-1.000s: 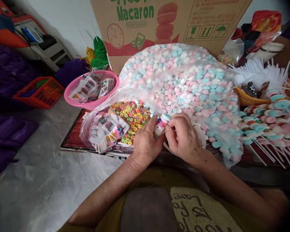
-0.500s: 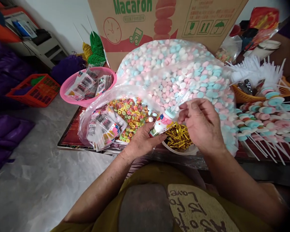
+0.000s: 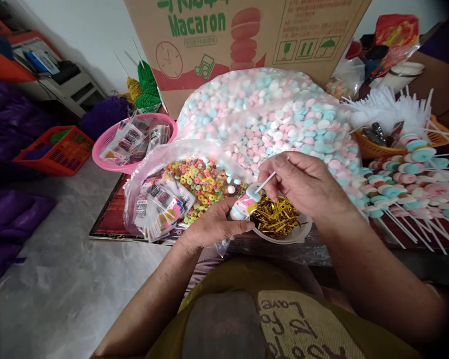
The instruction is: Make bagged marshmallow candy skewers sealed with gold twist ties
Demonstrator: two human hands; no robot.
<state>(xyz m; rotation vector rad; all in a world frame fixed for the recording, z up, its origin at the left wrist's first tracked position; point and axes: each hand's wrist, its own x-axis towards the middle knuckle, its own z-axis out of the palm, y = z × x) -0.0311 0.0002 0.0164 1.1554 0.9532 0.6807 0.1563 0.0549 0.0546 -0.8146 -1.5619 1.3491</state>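
Candy skewer (image 3: 247,202): small printed bag already over the candy end, white stick projecting toward 1 o'clock. Left hand (image 3: 213,227) closed around the bagged end. Right hand (image 3: 307,184) pinches the stick. Bowl of gold twist ties (image 3: 277,219) directly beneath, at 4 o'clock of the bag. No tie visible on the neck: bagging done, tying outstanding. Finished skewers (image 3: 407,187) at 3 o'clock; bag of pastel candies (image 3: 269,114) at 12.

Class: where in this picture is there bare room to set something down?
Bare: the grey floor, left of the red mat's edge and below the pink basket. Crowded: the mat, filled by candy bags, the tie bowl and lollipops.
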